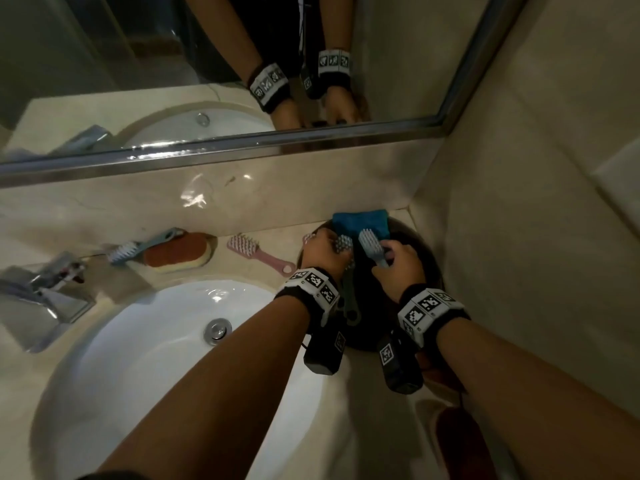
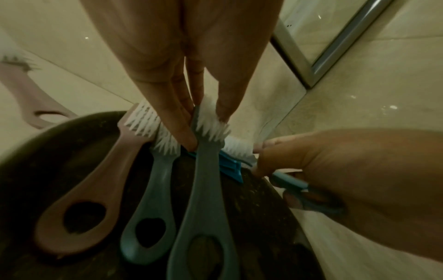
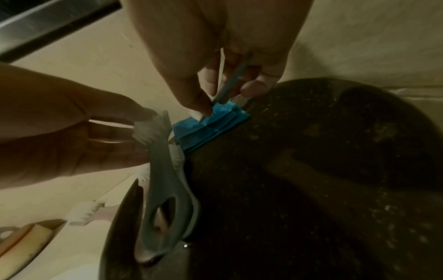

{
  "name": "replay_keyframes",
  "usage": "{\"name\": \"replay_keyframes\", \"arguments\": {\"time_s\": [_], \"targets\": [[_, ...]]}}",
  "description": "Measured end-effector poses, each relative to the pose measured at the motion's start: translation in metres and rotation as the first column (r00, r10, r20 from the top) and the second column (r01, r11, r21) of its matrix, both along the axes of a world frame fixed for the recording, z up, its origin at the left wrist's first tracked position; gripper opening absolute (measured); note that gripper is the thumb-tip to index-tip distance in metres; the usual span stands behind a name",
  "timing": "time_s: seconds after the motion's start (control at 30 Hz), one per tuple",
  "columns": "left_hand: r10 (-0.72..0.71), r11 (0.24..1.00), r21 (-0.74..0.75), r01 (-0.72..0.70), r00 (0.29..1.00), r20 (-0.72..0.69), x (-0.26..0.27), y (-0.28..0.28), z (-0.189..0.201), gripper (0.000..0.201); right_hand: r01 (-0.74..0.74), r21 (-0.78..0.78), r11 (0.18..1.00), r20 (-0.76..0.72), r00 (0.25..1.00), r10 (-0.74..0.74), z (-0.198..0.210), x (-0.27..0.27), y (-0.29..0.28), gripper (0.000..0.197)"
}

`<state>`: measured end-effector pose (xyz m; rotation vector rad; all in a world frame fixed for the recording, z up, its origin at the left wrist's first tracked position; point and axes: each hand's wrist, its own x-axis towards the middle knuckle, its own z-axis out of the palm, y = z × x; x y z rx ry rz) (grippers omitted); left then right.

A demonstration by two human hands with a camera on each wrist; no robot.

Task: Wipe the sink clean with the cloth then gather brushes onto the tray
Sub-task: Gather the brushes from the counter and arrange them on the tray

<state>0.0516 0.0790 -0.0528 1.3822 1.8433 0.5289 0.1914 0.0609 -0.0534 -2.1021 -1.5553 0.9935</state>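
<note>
A dark round tray (image 1: 427, 261) sits on the counter in the right corner, with a folded blue cloth (image 1: 360, 223) on its far rim. My left hand (image 1: 332, 249) pinches the bristle head of a grey brush (image 2: 203, 204) whose handle lies on the tray (image 2: 36, 151). Beside it on the tray lie a pink brush (image 2: 84, 189) and a pale blue brush (image 2: 153, 208). My right hand (image 1: 384, 258) grips the handle of a light blue brush (image 1: 372, 247), held over the cloth (image 3: 208, 130). The white sink (image 1: 145, 358) lies at the lower left.
A pink brush (image 1: 258, 252) lies on the counter left of the tray. Farther left, a blue brush (image 1: 138, 249) rests against a red and yellow sponge (image 1: 180, 252). The faucet (image 1: 45, 292) stands at the left. Wall and mirror close in behind and on the right.
</note>
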Motion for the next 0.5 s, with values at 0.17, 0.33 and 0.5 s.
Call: {"name": "replay_keyframes", "arguments": {"time_s": [0.17, 0.33, 0.5], "targets": [[0.029, 0.999, 0.021, -0.029, 1.0, -0.001, 0.007, 0.018, -0.008, 0.04, 0.04, 0.017, 0.999, -0.026, 0.999, -0.04, -0.011, 0.0, 0.011, 0.045], [0.041, 0.999, 0.035, -0.041, 0.999, 0.015, 0.01, 0.023, -0.018, 0.039, 0.09, 0.054, 0.995, -0.101, 0.991, -0.084, -0.018, -0.003, 0.014, 0.037], [0.014, 1.0, 0.024, -0.013, 0.999, -0.037, 0.01, 0.026, -0.023, 0.043, 0.106, 0.132, 0.986, -0.156, 0.984, -0.085, -0.02, -0.001, 0.008, 0.034]]}}
